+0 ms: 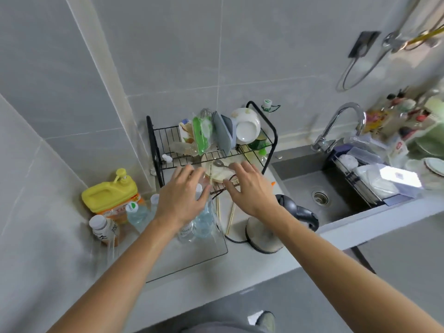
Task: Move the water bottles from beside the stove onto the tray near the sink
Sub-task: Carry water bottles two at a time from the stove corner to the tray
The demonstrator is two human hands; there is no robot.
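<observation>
A grey tiled wall stands behind a pale grey counter (252, 265) that runs from the left corner to a dark sink (312, 183) on the right, with a chrome tap (341, 121) behind it. In the middle, against the wall, stands a black wire dish rack (168, 140) with bowls, a board and packets on its upper level. Under and in front of the rack lies a shallow clear tray (192, 255) with a dark edge. To the left of the tray, in the corner, is a yellow pump jug (110, 195), and nearer a white-capped bottle (103, 228).

The water bottles (204, 219) stand on the far part of the tray, clear with white caps, close together; one more with a green-marked cap (134, 210) is at the tray's left edge, just beside the jug. To the right of the tray sits a kettle (264, 234) with a black handle.

The left hand (185, 198) hovers over the bottles, fingers spread and relaxed, holding nothing. The right hand (249, 188) is just to the right, also spread wide, above chopsticks (230, 217) near the rack's lower shelf.
</observation>
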